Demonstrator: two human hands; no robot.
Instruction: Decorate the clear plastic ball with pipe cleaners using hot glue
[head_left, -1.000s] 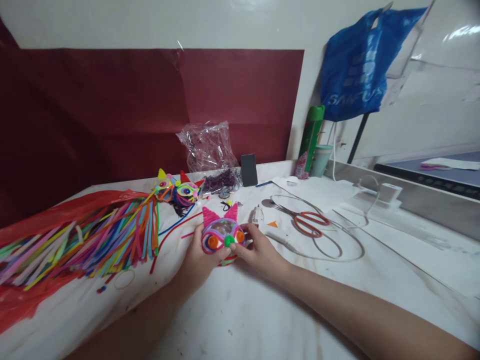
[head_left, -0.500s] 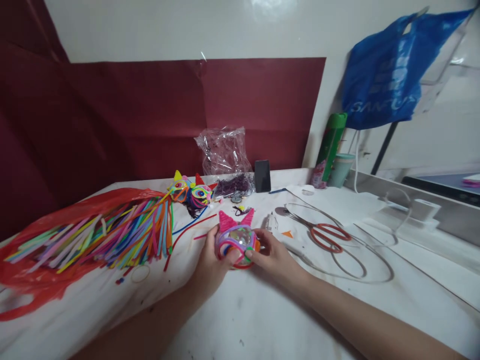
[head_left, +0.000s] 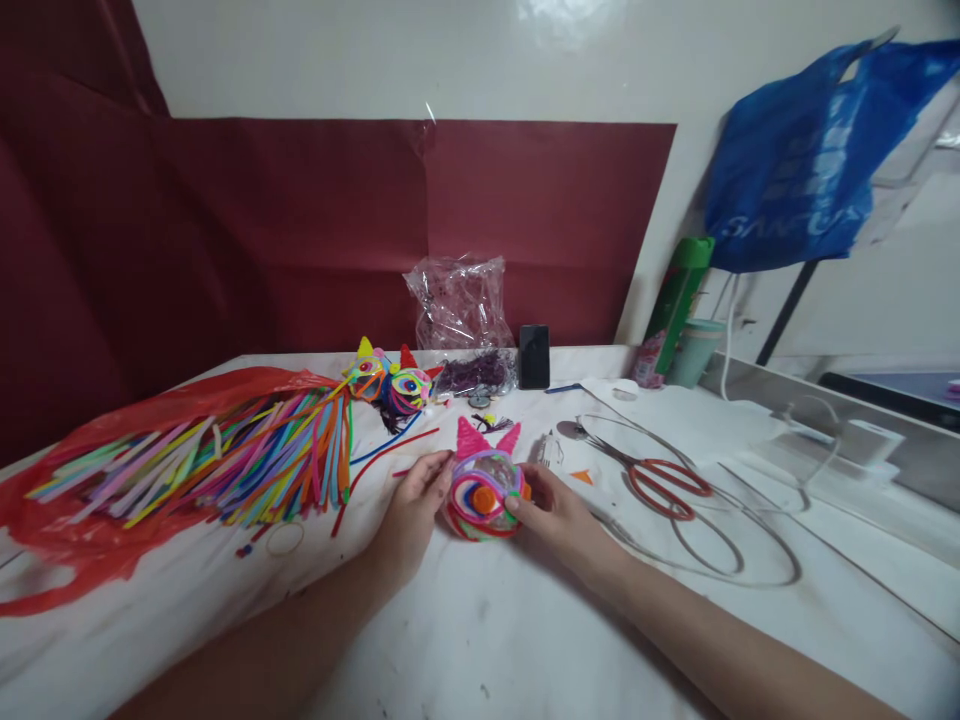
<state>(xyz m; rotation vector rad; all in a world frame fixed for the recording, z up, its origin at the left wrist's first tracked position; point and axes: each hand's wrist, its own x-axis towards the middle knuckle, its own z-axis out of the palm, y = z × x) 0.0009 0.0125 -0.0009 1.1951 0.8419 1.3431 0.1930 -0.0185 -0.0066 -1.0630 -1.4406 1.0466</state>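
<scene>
A round pipe-cleaner ball with two pink pointed ears point(head_left: 486, 500) is upright between my hands. Coiled colours, an orange round piece and a clear, shiny patch show on its front. My left hand point(head_left: 411, 508) is closed against its left side, fingertips touching the edge. On the right, my right hand point(head_left: 559, 515) grips the ball with the thumb on its front and the fingers behind, partly hidden. Behind it lie a small yellow and black scrap point(head_left: 489, 421) and, to the right, a white glue gun point(head_left: 550, 450) partly hidden by my right hand.
Many coloured pipe cleaners point(head_left: 255, 455) spread over a red plastic bag point(head_left: 97, 545) on the left. Two similar decorated balls point(head_left: 409, 388) sit behind. Red-handled scissors point(head_left: 667, 488) and a looping cable point(head_left: 780, 545) lie right. A phone point(head_left: 534, 357) leans at the back.
My left thumb has moved off the ball's front to its left side, uncovering the orange round piece. My right hand keeps its hold. The whole view has shifted slightly.
</scene>
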